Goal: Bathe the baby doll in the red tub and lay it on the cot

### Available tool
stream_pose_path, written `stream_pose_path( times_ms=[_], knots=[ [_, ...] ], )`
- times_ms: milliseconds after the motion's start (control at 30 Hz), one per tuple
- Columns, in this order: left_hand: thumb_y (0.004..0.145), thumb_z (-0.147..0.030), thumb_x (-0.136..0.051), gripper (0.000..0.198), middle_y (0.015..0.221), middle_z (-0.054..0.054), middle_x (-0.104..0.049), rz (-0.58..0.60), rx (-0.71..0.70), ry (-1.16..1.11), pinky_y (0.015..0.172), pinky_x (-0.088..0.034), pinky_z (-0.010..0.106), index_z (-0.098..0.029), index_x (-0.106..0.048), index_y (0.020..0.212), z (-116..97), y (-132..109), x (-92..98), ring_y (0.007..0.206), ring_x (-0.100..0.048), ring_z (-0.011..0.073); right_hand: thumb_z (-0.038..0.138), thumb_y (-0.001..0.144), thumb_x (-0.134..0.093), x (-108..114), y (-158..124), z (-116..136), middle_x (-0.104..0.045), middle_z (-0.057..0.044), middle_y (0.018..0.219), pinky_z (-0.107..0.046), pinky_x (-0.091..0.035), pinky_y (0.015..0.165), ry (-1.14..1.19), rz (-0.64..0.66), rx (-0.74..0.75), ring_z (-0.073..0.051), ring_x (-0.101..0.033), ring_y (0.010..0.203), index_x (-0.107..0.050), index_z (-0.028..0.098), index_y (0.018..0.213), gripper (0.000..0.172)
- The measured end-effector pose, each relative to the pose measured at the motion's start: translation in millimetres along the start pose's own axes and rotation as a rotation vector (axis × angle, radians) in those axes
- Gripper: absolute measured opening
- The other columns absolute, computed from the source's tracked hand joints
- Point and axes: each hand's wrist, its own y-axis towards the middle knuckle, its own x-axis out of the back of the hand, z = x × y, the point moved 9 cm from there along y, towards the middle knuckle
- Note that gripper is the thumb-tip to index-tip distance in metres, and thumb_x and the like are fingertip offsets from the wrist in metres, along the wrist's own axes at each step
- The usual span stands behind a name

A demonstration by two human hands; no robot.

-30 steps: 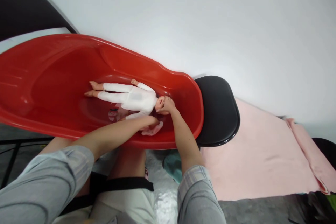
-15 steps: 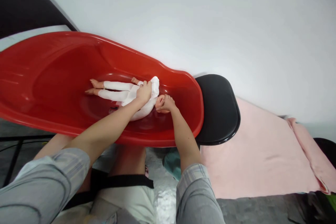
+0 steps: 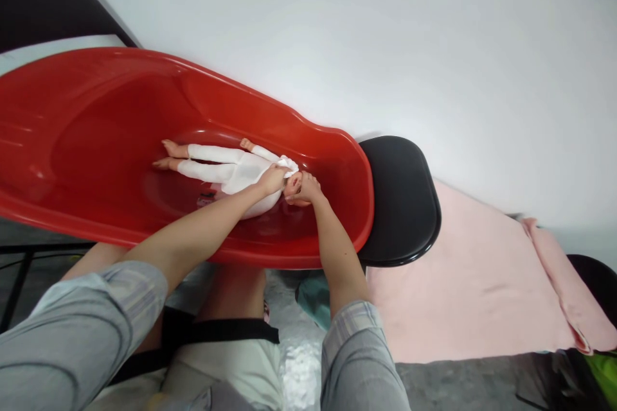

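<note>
A baby doll with a white body and limbs lies on its back in a red baby bathtub. Its bare feet point left and its head lies toward the tub's narrow right end. My left hand is closed on a crumpled white cloth at the doll's neck and upper chest; part of the cloth is hidden under my fingers. Cupped over the top and side of the doll's head is my right hand, its fingers curved around it. The doll's near arm is partly covered by my left forearm.
A black stool seat stands against the tub's right end. Beyond it, a pink cloth covers a low surface, with a pink roll at its far side. The white wall runs behind the tub.
My left hand has slid right with the white cloth, from the doll's chest to its neck, uncovering more of the torso. My right hand stays on the head.
</note>
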Motion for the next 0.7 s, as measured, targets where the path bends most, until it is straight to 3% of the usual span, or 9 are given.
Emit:
stream_pose_path(
  times_ms=[100,200,333,533,700],
  knots=[
    [0.084,-0.012,-0.047,0.030,0.108,0.013,-0.076,0.015,0.024,0.082,0.099,-0.054,0.035,-0.012,-0.076,0.091,-7,-1,8.9,0.099,-0.071,0.0274,0.051,0.068,-0.096,0,0,-1,-0.036,-0.024,0.168,-0.049,-0.031,0.129,-0.003,0.004,-0.002,-0.039,-0.035,0.157,-0.029,0.011,0.166,0.125],
    [0.088,-0.010,-0.049,0.036,0.114,0.014,-0.077,0.040,0.102,0.165,0.098,-0.055,0.035,-0.012,-0.079,0.107,-11,-3,16.3,0.105,-0.072,0.0298,0.051,0.070,-0.095,-1,1,-3,-0.034,-0.024,0.168,-0.049,-0.032,0.129,-0.005,0.011,-0.008,-0.039,-0.034,0.158,-0.028,0.010,0.167,0.125],
    [0.095,-0.012,-0.051,0.041,0.125,0.014,-0.076,0.158,0.219,0.323,0.099,-0.053,0.032,-0.013,-0.076,0.128,-18,-6,20.5,0.117,-0.071,0.0299,0.050,0.070,-0.095,0,0,-3,-0.035,-0.023,0.168,-0.049,-0.032,0.129,-0.011,0.013,-0.002,-0.039,-0.035,0.158,-0.028,0.011,0.167,0.124],
    [0.102,-0.022,-0.047,0.040,0.130,0.017,-0.074,0.273,0.304,0.489,0.101,-0.052,0.037,-0.016,-0.077,0.128,-32,-10,28.6,0.123,-0.070,0.0340,0.050,0.069,-0.096,2,-1,0,-0.034,-0.023,0.169,-0.048,-0.030,0.130,-0.015,0.011,0.012,-0.038,-0.034,0.158,-0.030,0.012,0.167,0.124],
    [0.101,-0.027,-0.055,0.032,0.126,0.019,-0.074,0.440,0.364,0.470,0.101,-0.052,0.040,-0.015,-0.078,0.119,-22,-15,10.8,0.120,-0.070,0.0369,0.052,0.069,-0.095,1,2,-3,-0.036,-0.024,0.168,-0.048,-0.030,0.130,-0.007,-0.001,0.006,-0.038,-0.035,0.158,-0.031,0.011,0.166,0.124]
  ],
)
